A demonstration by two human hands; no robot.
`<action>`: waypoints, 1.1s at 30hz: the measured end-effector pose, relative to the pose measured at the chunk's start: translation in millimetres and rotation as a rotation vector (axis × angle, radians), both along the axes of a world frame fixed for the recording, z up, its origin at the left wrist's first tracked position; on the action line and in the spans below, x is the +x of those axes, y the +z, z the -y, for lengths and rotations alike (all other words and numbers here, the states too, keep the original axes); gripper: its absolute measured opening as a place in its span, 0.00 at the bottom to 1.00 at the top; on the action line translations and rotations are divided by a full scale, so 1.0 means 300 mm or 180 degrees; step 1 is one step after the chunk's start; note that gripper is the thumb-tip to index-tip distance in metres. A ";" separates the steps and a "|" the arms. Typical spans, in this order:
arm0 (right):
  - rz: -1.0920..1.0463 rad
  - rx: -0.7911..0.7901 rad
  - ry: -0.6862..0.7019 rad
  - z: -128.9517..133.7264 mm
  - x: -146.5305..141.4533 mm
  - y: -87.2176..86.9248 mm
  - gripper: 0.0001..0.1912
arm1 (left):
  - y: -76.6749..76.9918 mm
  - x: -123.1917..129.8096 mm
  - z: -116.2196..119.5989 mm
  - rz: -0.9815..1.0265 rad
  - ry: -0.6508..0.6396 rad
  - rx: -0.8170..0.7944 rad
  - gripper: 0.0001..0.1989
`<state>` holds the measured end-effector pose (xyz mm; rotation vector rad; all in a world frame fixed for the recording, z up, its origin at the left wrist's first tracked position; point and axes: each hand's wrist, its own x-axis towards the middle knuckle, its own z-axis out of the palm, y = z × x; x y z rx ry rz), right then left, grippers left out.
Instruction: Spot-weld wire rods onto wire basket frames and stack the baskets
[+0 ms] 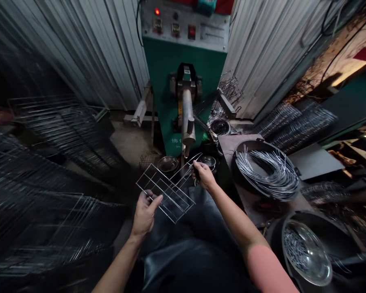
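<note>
A small wire rack (167, 195) of crossed thin metal rods hangs tilted above my lap. My left hand (144, 213) grips its near left edge, thumb on top and fingers curled beneath. My right hand (203, 174) is closed in a pinch on a thin bent wire (187, 166) at the rack's far right side. Whether this wire is joined to the rack, I cannot tell. Just beyond the hands is the spot welder (187, 118), its round metal arm pointing down toward me and a red lamp lit on its panel.
To the right, a round pan (266, 169) holds a coil of bent wires. Nearer me, a shiny metal bowl (308, 252) contains many short metal pieces. Stacked wire racks (67, 130) fill the left side, blurred. Two small round dishes, one a metal dish (167, 164), sit below the welder.
</note>
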<state>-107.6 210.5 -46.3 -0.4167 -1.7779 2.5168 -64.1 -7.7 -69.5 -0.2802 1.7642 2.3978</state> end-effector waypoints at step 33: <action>-0.0035 0.0416 -0.0348 0.004 -0.095 0.005 0.19 | 0.044 -0.088 -0.046 0.0030 0.0277 -0.0027 0.24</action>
